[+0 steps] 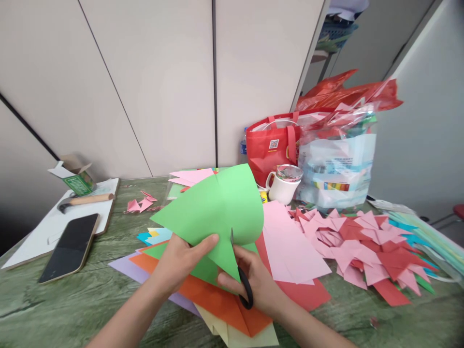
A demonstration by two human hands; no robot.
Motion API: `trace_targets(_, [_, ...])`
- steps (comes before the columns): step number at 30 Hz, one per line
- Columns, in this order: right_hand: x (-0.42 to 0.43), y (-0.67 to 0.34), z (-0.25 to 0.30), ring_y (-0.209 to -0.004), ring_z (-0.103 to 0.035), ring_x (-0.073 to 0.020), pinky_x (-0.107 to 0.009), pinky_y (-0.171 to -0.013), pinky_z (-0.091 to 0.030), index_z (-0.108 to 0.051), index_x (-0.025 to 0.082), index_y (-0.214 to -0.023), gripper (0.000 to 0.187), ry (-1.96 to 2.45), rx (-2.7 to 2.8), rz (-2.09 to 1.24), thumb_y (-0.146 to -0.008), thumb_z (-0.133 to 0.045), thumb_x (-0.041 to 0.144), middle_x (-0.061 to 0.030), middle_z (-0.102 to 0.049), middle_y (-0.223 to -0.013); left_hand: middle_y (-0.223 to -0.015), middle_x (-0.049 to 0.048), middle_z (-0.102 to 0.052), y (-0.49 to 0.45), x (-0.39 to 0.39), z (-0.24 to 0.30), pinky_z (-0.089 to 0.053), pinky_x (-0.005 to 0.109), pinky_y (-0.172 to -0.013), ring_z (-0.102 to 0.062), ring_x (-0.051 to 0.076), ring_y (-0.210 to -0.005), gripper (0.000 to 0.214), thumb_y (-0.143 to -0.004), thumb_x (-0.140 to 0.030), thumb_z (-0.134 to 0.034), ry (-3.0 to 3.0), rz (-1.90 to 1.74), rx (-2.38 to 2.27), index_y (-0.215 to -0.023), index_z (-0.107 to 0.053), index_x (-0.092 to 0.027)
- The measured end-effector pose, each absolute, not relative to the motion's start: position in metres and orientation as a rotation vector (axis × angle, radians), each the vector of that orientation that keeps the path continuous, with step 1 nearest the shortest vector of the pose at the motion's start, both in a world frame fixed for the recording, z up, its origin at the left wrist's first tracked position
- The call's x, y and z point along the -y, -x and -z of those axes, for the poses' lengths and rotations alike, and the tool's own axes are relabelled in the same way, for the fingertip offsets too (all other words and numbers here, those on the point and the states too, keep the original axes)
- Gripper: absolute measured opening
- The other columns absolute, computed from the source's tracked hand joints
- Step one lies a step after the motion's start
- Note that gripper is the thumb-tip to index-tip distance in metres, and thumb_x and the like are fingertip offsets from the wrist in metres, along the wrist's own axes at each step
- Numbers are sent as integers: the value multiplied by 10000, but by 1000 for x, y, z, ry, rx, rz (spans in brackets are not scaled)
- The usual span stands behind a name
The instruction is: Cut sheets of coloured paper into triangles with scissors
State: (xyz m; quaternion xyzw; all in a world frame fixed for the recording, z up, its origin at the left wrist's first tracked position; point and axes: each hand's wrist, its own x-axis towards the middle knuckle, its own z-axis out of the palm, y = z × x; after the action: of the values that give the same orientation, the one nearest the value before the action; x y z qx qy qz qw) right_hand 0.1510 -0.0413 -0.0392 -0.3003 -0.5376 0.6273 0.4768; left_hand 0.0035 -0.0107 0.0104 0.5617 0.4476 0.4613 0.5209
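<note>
My left hand (184, 258) grips a sheet of green paper (221, 203), its thumb on top and the other fingers hidden beneath. The sheet bends upward in a curve, with a pointed corner to the left. In my right hand (250, 273) is a pair of black-handled scissors (246, 290), the fingers wrapped around its handle. One dark blade shows above the green sheet at a cut edge; the other blade is hidden. Under both hands lies a stack of coloured paper, with an orange sheet (217, 299) and a purple sheet (132, 267) showing.
Pink sheets (290, 246) and a pile of folded pink and red paper pieces (366, 241) lie to the right. Behind stand a white mug (284, 186), a red bag (270, 154) and a plastic bag (335, 169). A phone (70, 246) and a hammer (85, 200) lie left.
</note>
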Motion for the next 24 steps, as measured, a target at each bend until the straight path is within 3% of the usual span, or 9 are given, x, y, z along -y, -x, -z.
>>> trace_targets(5, [41, -151, 37, -758, -551, -185, -290, -691, -445, -546, 181, -796, 335, 756, 1319, -1498, -637, -722, 417, -23, -600, -770, -1006, 62, -695, -3, 11, -5, -476, 349, -834, -600, 241, -980, 336, -723, -321, -631, -1358, -1033, -1073, -1034, -628, -194])
trace_targets(13, [41, -151, 39, -738, -561, -165, -267, -666, -444, -535, 168, -777, 299, 774, 1282, -1529, -647, -723, 361, -40, -627, -798, -1035, 47, -686, -1, 8, -3, -465, 327, -839, -584, 229, -997, 262, -732, -328, -627, -1428, -1013, -1105, -964, -657, -211])
trace_targets(24, [40, -150, 40, -478, -467, -96, -215, -465, -402, -508, 172, -709, 336, 835, 1225, -1559, -591, -765, 353, 48, -506, -547, -913, 31, -696, -1, 10, -2, -470, 305, -803, -602, 202, -897, 233, -742, -321, -627, -1359, -1005, -1034, -938, -651, -197])
